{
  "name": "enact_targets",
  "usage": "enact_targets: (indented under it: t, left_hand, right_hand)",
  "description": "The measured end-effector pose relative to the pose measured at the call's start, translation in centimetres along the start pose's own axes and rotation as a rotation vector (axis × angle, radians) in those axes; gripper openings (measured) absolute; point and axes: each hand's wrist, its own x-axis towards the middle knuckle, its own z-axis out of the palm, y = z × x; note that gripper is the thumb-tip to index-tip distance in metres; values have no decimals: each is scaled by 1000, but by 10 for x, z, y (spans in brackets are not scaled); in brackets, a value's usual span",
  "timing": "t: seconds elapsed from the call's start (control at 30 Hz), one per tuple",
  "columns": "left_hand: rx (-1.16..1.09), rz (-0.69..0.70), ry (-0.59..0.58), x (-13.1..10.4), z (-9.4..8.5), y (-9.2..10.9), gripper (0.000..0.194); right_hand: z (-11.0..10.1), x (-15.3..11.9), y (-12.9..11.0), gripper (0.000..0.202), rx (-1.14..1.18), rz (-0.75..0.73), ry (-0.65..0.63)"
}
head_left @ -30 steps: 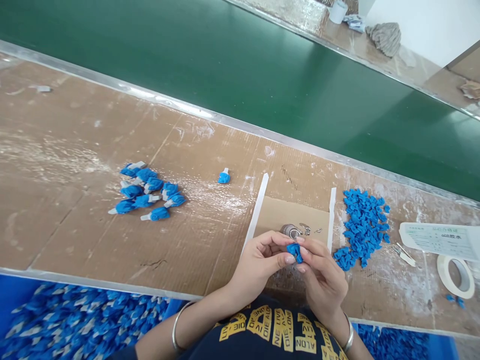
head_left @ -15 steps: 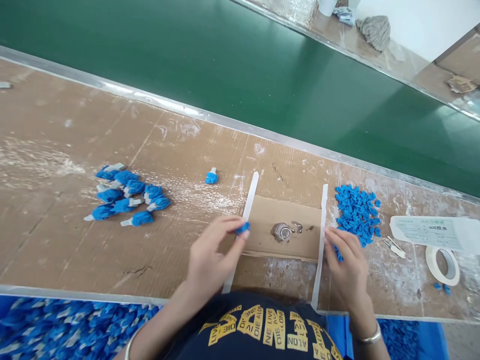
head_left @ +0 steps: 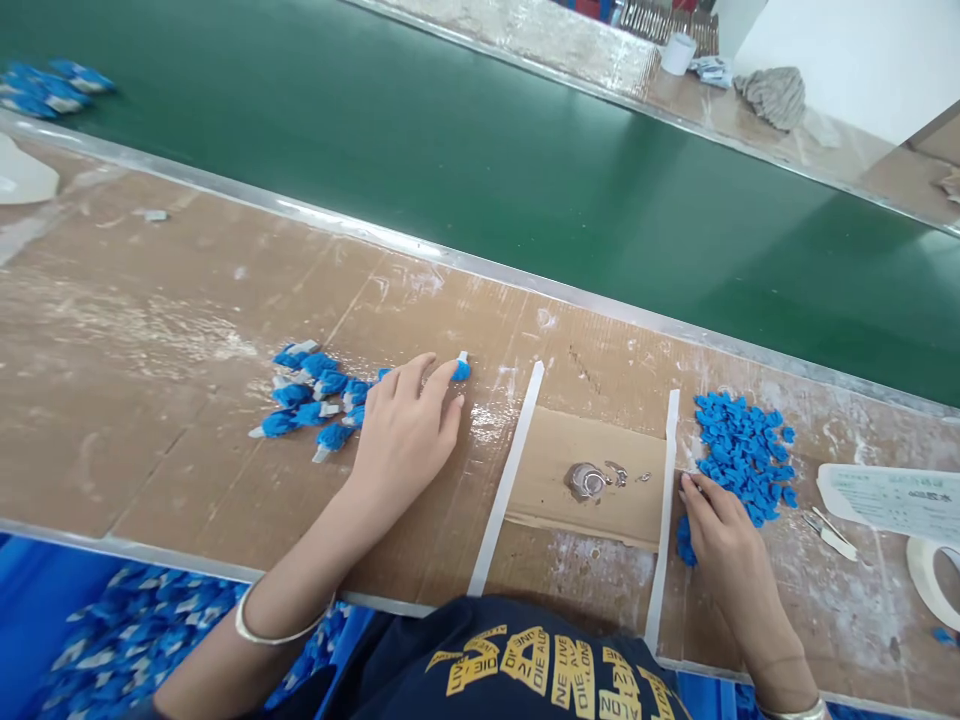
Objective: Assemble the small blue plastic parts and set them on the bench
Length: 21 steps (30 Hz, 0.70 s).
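My left hand is over the worktop with fingers apart and slightly curled, between a loose pile of blue pieces with pale tips and a single blue piece with a pale tip. Its fingers partly hide the pile's right side, where a bit of blue shows behind them. My right hand rests by the right white tape strip, its fingertips pinched on something small and dark that I cannot make out. Beside it are a heap of small blue parts and a few more close to its fingers.
Between the tape strips lies a cardboard sheet with a clear, wet-looking blob. A labelled sheet, tweezers-like tool and tape roll are at right. A green belt runs behind; a blue-lined bin of pieces stands below.
My left hand has moved left from the cardboard's edge to the pile; the blue piece it pinched no longer shows between its fingertips. My right hand stays by the tape strip. The view has shifted left.
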Motion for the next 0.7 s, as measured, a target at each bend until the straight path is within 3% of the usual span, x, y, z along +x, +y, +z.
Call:
enact_targets:
  t: [0.23, 0.33, 0.47, 0.53, 0.6, 0.7]
  left_hand:
    - [-73, 305, -346, 33, 6, -22, 56]
    - [-92, 315, -368, 34, 9, -27, 53]
    - [-171, 215, -381, 27, 6, -23, 33]
    - [-252, 120, -399, 21, 2, -16, 33]
    - [-398, 12, -426, 12, -2, -5, 36]
    - [-737, -176, -498, -5, -9, 15, 36]
  right_hand:
    - [-4, 3, -3, 53, -63, -66, -54]
    - [-10, 8, -2, 53, -81, -127, -57]
    - [-18, 15, 3, 39, -86, -169, -28]
    - [-23, 21, 1, 30, -66, -141, 3]
    - [-29, 30, -9, 23, 49, -83, 74]
    - [-37, 49, -36, 28, 379, -22, 186]
